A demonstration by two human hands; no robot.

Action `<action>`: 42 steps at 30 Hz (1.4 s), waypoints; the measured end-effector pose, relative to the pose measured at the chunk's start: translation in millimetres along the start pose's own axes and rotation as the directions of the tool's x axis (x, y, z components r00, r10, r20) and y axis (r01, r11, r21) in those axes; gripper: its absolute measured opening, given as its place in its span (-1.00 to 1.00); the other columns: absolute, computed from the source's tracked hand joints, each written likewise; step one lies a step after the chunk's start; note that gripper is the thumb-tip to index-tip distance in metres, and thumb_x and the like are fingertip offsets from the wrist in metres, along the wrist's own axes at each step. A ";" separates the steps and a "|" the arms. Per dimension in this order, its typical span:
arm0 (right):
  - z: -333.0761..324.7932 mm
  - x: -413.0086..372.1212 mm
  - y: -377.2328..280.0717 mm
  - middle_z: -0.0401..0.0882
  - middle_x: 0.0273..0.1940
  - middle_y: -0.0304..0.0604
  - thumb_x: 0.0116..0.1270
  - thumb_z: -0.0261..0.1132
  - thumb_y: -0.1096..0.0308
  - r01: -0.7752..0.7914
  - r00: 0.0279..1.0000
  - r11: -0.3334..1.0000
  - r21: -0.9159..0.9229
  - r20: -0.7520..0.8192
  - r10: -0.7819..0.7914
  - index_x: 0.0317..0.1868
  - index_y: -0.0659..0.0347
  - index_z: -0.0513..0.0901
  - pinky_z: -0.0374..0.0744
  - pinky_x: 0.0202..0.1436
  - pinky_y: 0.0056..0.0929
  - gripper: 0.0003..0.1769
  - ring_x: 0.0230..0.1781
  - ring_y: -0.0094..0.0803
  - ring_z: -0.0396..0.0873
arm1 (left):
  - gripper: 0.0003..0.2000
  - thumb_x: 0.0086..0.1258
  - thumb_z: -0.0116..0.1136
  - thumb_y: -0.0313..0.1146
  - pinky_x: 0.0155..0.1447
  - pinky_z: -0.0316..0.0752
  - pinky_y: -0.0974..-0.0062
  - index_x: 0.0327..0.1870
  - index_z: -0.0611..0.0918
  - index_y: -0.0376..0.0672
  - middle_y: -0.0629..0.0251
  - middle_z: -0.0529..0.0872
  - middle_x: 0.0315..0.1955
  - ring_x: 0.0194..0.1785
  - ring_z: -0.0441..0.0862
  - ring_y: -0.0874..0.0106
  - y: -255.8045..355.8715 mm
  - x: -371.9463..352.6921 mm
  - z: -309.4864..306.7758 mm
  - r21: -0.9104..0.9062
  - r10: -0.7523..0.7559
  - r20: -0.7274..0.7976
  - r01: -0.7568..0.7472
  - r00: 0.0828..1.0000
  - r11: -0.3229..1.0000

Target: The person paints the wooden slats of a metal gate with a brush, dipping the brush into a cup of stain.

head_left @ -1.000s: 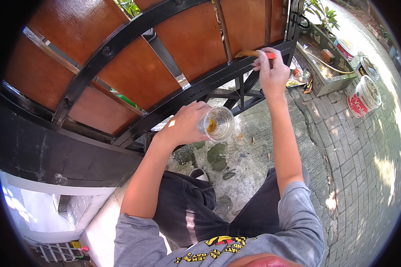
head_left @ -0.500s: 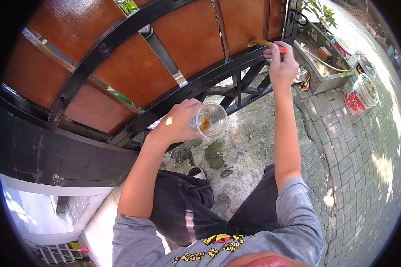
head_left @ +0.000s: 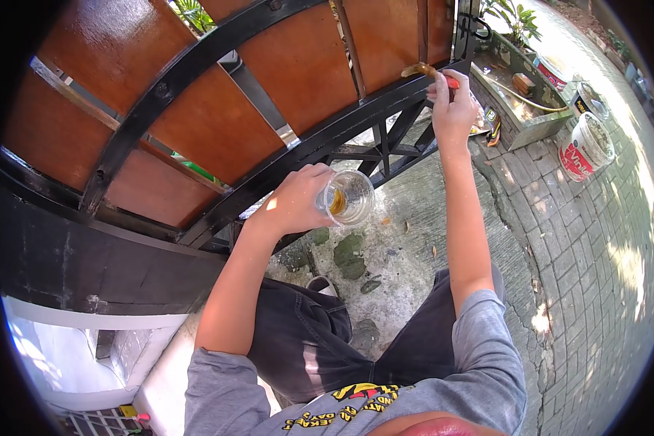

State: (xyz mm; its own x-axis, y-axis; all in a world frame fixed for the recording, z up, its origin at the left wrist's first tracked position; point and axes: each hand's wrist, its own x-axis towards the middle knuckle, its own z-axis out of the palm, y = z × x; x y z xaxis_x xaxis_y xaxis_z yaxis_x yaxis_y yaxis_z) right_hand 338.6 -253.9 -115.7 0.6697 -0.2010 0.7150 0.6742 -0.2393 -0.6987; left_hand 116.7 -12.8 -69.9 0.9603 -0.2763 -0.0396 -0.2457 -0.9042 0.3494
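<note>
My left hand (head_left: 296,201) is wrapped round a clear plastic cup (head_left: 357,195), tilted so its mouth faces me, with a little amber liquid at the bottom. In my right hand (head_left: 455,109) is a paintbrush (head_left: 421,70) with a red-orange handle end. Its bristles are at the lower part of a brown, glossy wooden panel (head_left: 390,43), close above the black metal frame (head_left: 327,131) of the gate. The cup is below that frame, over the concrete floor. Part of the brush handle is hidden by my fingers.
At the right, a white paint bucket with a red label (head_left: 587,149) stands on the paving (head_left: 559,218), with other containers (head_left: 588,102) behind it. A planter box (head_left: 519,102) with a brick and a hose is beside the gate. A dark curved wall (head_left: 109,261) lies left.
The view has shifted slightly, the gate appearing a little further left. The brush stays by the lower edge of the panel, its bristles turned a little. Both hands keep their holds.
</note>
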 end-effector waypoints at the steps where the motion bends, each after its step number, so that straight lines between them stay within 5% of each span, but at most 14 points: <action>1: -2.2 0.8 -7.2 0.78 -0.33 -0.06 0.65 0.26 0.39 -0.060 0.997 0.996 0.072 0.047 0.056 0.07 0.38 0.64 0.78 -0.19 -0.44 -0.80 -0.32 -0.43 0.81 | -0.25 -0.05 0.69 -0.14 0.40 0.52 0.16 0.22 0.65 -0.26 0.08 0.68 0.17 0.29 0.60 0.05 -0.1 1.0 0.3 0.001 0.010 -0.002 -0.010 1.000 1.000; 3: -5.3 3.0 -19.0 0.77 -0.33 -0.05 0.66 0.24 0.38 -0.181 0.977 0.962 0.203 0.151 0.152 0.07 0.40 0.62 0.79 -0.20 -0.42 -0.79 -0.32 -0.43 0.80 | -0.25 -0.05 0.69 -0.13 0.39 0.53 0.16 0.22 0.66 -0.27 0.08 0.69 0.16 0.29 0.61 0.05 0.3 4.1 1.9 0.000 0.031 -0.011 -0.031 0.999 1.000; 7: 3.9 -5.1 -35.1 0.80 -0.39 -0.09 0.64 0.27 0.36 -0.085 0.970 0.941 0.328 0.243 0.003 0.04 0.35 0.65 0.75 -0.23 -0.47 -0.80 -0.39 -0.43 0.83 | -0.25 -0.06 0.69 -0.13 0.38 0.54 0.16 0.22 0.67 -0.28 0.07 0.70 0.15 0.27 0.62 0.04 6.9 10.1 6.1 0.012 0.099 -0.008 -0.099 0.995 0.995; 12: 6.0 -11.0 -50.4 0.82 -0.11 0.16 0.68 0.18 0.46 -0.101 0.981 0.765 0.637 0.193 -0.032 0.19 0.47 0.55 0.79 0.09 -0.31 -0.75 -0.03 -0.18 0.85 | -0.25 -0.05 0.68 -0.13 0.38 0.54 0.17 0.23 0.67 -0.27 0.07 0.70 0.16 0.27 0.63 0.06 14.7 11.8 9.3 0.016 0.127 -0.028 -0.127 0.991 0.992; 16: 7.7 -7.9 -62.0 0.84 -0.10 0.13 0.66 0.22 0.45 0.009 0.992 0.790 0.613 0.094 -0.083 0.20 0.43 0.57 0.78 0.10 -0.35 -0.75 -0.04 -0.23 0.86 | -0.27 0.01 0.68 -0.09 0.38 0.52 0.16 0.22 0.67 -0.26 0.03 0.70 0.16 0.25 0.62 0.02 5.9 14.4 7.7 -0.006 0.119 -0.009 -0.119 0.993 0.993; 19: 2.9 -10.9 -49.3 0.86 -0.16 0.04 0.63 0.27 0.43 0.077 0.977 0.953 0.294 0.170 -0.132 0.17 0.38 0.59 0.78 0.00 -0.41 -0.76 -0.11 -0.31 0.87 | -0.27 0.01 0.67 -0.09 0.38 0.53 0.17 0.23 0.66 -0.26 0.03 0.70 0.17 0.25 0.63 0.03 1.0 13.2 9.9 0.020 0.108 -0.032 -0.108 0.994 0.994; 26: -8.7 -12.6 -53.5 0.80 -0.36 -0.08 0.64 0.25 0.43 0.092 0.926 0.988 0.120 0.355 -0.129 0.11 0.38 0.61 0.74 -0.24 -0.47 -0.81 -0.40 -0.41 0.81 | -0.27 -0.01 0.67 -0.10 0.36 0.54 0.15 0.22 0.66 -0.26 0.08 0.70 0.14 0.25 0.62 0.04 7.1 12.5 5.1 0.041 0.105 0.010 -0.105 0.994 0.994; 29: -15.4 -3.5 -60.6 0.80 -0.38 -0.04 0.59 0.33 0.36 -0.020 0.911 0.994 0.104 0.412 -0.025 0.04 0.34 0.64 0.75 -0.23 -0.42 -0.80 -0.38 -0.33 0.84 | -0.26 0.00 0.67 -0.09 0.36 0.53 0.14 0.23 0.66 -0.25 0.09 0.69 0.14 0.25 0.62 0.05 7.4 9.2 1.4 0.047 0.110 -0.006 -0.110 0.994 0.993; 34: -22.6 30.2 -71.6 0.82 -0.31 -0.06 0.64 0.24 0.38 -0.005 0.934 0.984 0.180 0.352 -0.059 0.06 0.36 0.62 0.74 -0.12 -0.43 -0.81 -0.29 -0.39 0.84 | -0.26 0.00 0.67 -0.07 0.35 0.53 0.15 0.24 0.66 -0.22 0.12 0.69 0.13 0.25 0.62 0.07 7.9 6.5 1.2 0.039 0.111 -0.038 -0.110 0.993 0.993; 42: -1.0 89.0 -77.5 0.75 -0.22 0.15 0.73 0.14 0.29 0.000 0.999 0.739 0.674 -0.035 0.032 0.10 0.47 0.52 0.85 -0.17 -0.27 -0.68 -0.25 -0.14 0.82 | -0.21 -0.02 0.68 -0.06 0.34 0.53 0.13 0.30 0.66 -0.18 0.15 0.69 0.13 0.26 0.61 0.11 -0.8 4.5 5.5 0.066 0.126 -0.004 -0.126 0.992 0.990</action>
State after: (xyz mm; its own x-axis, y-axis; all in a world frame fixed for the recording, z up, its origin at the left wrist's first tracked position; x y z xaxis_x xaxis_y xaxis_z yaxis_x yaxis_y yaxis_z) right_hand 345.7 -254.2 2.1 0.6796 -0.2412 0.6928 0.7079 0.4630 -0.5333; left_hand 120.5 -15.2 -75.5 0.9220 -0.3871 0.0086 -0.3728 -0.8816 0.2894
